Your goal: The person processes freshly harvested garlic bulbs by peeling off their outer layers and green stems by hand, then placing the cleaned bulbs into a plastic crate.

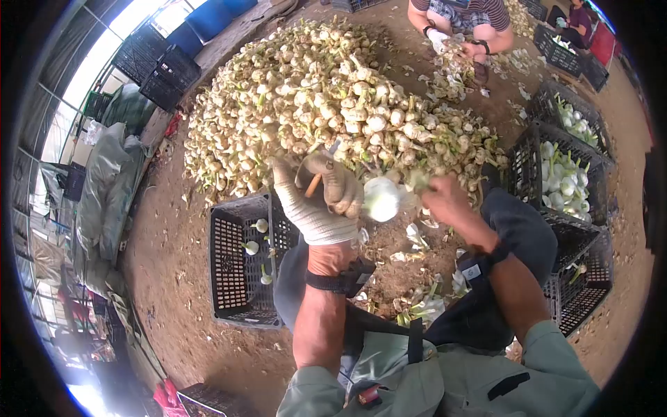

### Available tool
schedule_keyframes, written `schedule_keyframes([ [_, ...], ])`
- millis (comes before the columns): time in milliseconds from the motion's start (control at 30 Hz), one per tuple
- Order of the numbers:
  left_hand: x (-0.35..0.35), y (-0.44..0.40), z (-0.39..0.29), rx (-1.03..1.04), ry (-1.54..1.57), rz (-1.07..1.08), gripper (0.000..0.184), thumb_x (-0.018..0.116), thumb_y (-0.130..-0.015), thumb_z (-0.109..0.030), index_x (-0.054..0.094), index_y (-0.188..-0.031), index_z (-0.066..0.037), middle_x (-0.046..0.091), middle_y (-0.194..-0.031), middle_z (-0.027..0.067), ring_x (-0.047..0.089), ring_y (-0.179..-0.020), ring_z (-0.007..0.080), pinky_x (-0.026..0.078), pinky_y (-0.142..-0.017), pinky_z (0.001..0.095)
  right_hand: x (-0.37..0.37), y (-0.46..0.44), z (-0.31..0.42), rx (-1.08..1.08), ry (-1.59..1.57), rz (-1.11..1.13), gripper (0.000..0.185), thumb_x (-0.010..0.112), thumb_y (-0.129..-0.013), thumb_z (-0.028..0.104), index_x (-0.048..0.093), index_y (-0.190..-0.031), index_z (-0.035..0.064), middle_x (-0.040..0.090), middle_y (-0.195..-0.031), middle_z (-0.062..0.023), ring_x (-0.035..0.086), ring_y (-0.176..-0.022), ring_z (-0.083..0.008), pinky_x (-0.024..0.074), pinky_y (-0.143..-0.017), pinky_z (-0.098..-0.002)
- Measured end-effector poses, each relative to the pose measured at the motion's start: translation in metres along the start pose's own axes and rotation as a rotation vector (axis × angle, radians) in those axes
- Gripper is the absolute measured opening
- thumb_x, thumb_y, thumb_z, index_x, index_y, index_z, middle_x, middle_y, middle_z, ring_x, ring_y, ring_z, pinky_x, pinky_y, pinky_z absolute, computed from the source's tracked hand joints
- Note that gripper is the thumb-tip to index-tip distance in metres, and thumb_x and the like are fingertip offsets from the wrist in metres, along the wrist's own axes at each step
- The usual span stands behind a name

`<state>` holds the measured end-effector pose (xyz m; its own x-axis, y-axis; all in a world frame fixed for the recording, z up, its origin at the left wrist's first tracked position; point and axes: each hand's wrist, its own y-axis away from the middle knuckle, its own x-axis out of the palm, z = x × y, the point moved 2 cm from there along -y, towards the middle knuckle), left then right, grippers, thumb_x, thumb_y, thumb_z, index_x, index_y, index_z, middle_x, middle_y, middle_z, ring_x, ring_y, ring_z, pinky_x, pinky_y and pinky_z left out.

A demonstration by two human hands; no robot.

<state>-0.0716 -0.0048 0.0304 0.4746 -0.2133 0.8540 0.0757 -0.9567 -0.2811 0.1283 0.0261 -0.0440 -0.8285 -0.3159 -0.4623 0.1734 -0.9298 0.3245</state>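
My left hand [316, 201], in a pale knitted glove, is closed round a tool with an orange-brown handle; part of it is hidden by the fingers. Just right of the glove is a peeled white garlic bulb [381, 199], blurred at its right edge. My right hand [446, 201], bare, is closed at the stalk side of the bulb, on something greenish and blurred that I cannot make out. Behind both hands rises a big heap of garlic [299, 97]. Loose skins [417, 236] lie on the ground between my knees.
A black crate [233, 320] with a few bulbs stands at the left. At the right are crates of white bulbs [566, 177] and another crate [587, 278]. Across the heap, a person in a striped shirt [479, 14] handles garlic; another person [579, 24] sits farther right.
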Motion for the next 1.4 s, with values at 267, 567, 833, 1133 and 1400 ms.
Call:
schedule_keyframes([
  [267, 0.003, -0.005, -0.042, 0.022, 0.138, 0.366, 0.067, 0.032, -0.098, -0.059, 0.067, -0.102, -0.003, 0.019, -0.042, -0.007, 0.015, -0.033, 0.0043, 0.018, -0.029, 0.0238, 0.023, 0.006, -0.049, -0.268, 0.443, 0.276, 0.045, 0.061, -0.082, 0.023, 0.056, -0.121, 0.0009, 0.067, -0.098, -0.0191, 0.067, -0.08, -0.0336, 0.0521, -0.07, -0.0428],
  [567, 0.005, 0.001, 0.009, -0.02, -0.144, 0.112, 0.073, 0.034, -0.094, -0.065, 0.063, -0.091, 0.002, 0.038, -0.047, 0.0022, 0.033, -0.038, 0.0112, 0.028, -0.034, 0.0253, 0.02, 0.025, 0.021, -0.313, -0.49, 0.354, 0.058, 0.06, -0.092, 0.029, 0.041, -0.134, -0.0069, 0.065, -0.103, -0.0217, 0.069, -0.077, -0.0215, 0.0597, -0.063, -0.0287],
  [833, 0.006, 0.009, 0.044, -0.073, -0.346, -0.322, 0.07, 0.042, -0.088, -0.071, 0.065, -0.079, -0.006, 0.035, -0.043, -0.0006, 0.028, -0.037, 0.0115, 0.02, -0.037, 0.027, 0.007, 0.033, 0.016, -0.486, -0.252, 0.149, 0.029, 0.053, -0.091, 0.004, 0.05, -0.118, -0.0063, 0.067, -0.093, -0.0158, 0.066, -0.082, -0.0136, 0.0535, -0.065, -0.0251],
  [1133, 0.001, 0.009, 0.031, -0.078, -0.282, -0.278, 0.069, 0.041, -0.088, -0.071, 0.066, -0.081, -0.007, 0.032, -0.043, -0.002, 0.024, -0.036, 0.0108, 0.017, -0.036, 0.0277, -0.006, 0.036, 0.014, -0.653, -0.139, -0.077, 0.014, 0.06, -0.089, 0.008, 0.056, -0.098, -0.0019, 0.064, -0.076, -0.0118, 0.059, -0.053, -0.0154, 0.0475, -0.041, -0.0266],
  [1400, 0.009, 0.006, 0.024, -0.141, -0.029, 0.055, 0.073, 0.032, -0.093, -0.068, 0.063, -0.073, -0.005, 0.026, -0.042, -0.0032, 0.021, -0.035, 0.0098, 0.015, -0.033, 0.0284, 0.016, 0.007, -0.023, -0.826, 0.023, -0.255, 0.015, 0.058, -0.092, 0.012, 0.053, -0.084, 0.0004, 0.054, -0.058, -0.0065, 0.046, -0.042, -0.0123, 0.0374, -0.033, -0.0256],
])
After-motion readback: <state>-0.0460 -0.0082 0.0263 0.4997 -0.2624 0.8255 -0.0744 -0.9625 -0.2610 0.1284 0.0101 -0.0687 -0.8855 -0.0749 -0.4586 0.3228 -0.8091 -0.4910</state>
